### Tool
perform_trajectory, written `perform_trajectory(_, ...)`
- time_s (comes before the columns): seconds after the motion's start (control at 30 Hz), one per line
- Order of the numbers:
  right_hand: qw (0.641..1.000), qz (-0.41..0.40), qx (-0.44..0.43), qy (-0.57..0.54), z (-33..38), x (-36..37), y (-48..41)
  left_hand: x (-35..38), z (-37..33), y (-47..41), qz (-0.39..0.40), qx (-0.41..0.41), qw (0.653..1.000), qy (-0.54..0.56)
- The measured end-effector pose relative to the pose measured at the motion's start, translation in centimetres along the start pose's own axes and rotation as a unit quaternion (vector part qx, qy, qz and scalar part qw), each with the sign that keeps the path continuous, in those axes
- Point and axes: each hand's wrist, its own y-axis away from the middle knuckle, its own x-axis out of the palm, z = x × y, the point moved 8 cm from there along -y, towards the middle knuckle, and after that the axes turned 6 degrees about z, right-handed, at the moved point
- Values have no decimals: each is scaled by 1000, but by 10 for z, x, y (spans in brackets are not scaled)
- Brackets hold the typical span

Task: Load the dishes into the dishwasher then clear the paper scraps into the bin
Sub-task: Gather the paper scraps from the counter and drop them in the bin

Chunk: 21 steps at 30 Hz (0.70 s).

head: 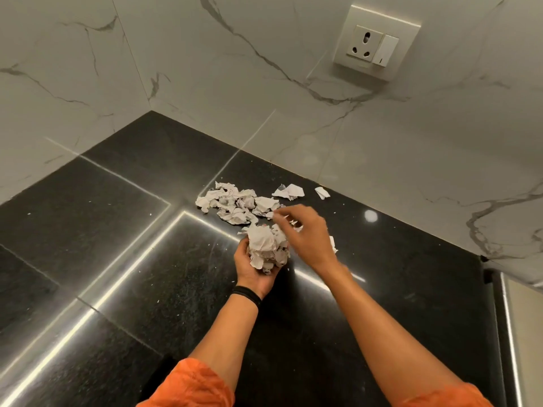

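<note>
View: the head camera is looking down at a black desk point(141, 239) that is running into a corner of white marbled wall.
Left hand: the left hand point(252, 270), at the centre of the frame, is lying palm up and curling its fingers round a paper wad point(266, 248) of crumpled scraps.
Right hand: the right hand point(305, 233) is hanging just right of the wad with its fingers bent down toward the loose pile. It is blurred, so I cannot tell whether the fingertips are pinching a piece.
Paper scraps: the paper scraps point(235, 204) are lying on the desk just above the hands, as a band running left to right across the middle of the frame.
Stray pieces: two stray pieces point(289, 191) are sitting apart, further right and nearer the wall, and one more is showing at the right edge of the right hand.
Key relation: the pile is lying beyond both hands, and the right hand's fingertips are nearest, at the pile's right end. It looks best placed to be picking along the band leftward while the left hand is acting as the cup.
Progress: the task seems to be in its paper stage, with gathering only partly done. No bin or dishwasher is showing.
Other: a wall socket point(373, 45) is sitting at the upper right, and a dark wristband point(248, 293) is circling the left wrist.
</note>
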Motion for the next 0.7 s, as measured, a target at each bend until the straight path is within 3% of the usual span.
perform_trajectory(0.07,998,10,53,26,-27,-1,-19,-4,-5,-1,-14,7,1000,-2)
perform_trajectory(0.2,972,118,105,176,-72,20,-51,-8,-16,-3,-32,22,999,-5)
perform_trajectory(0.33,936,175,79,295,-88,53,-58,-11,-26,-3,-39,38,999,0)
perform_trajectory(0.47,940,161,16,302,-78,63,-46,-14,-31,-4,-42,45,998,-10)
perform_trajectory(0.57,967,112,38,223,-71,49,-35,-13,-29,-3,-34,36,999,-17)
perform_trajectory(0.63,994,27,98,49,-62,28,-26,-11,-27,-1,-26,31,999,-21)
perform_trajectory(0.7,988,-12,114,-103,-50,13,-19,-10,-24,3,-15,25,999,-26)
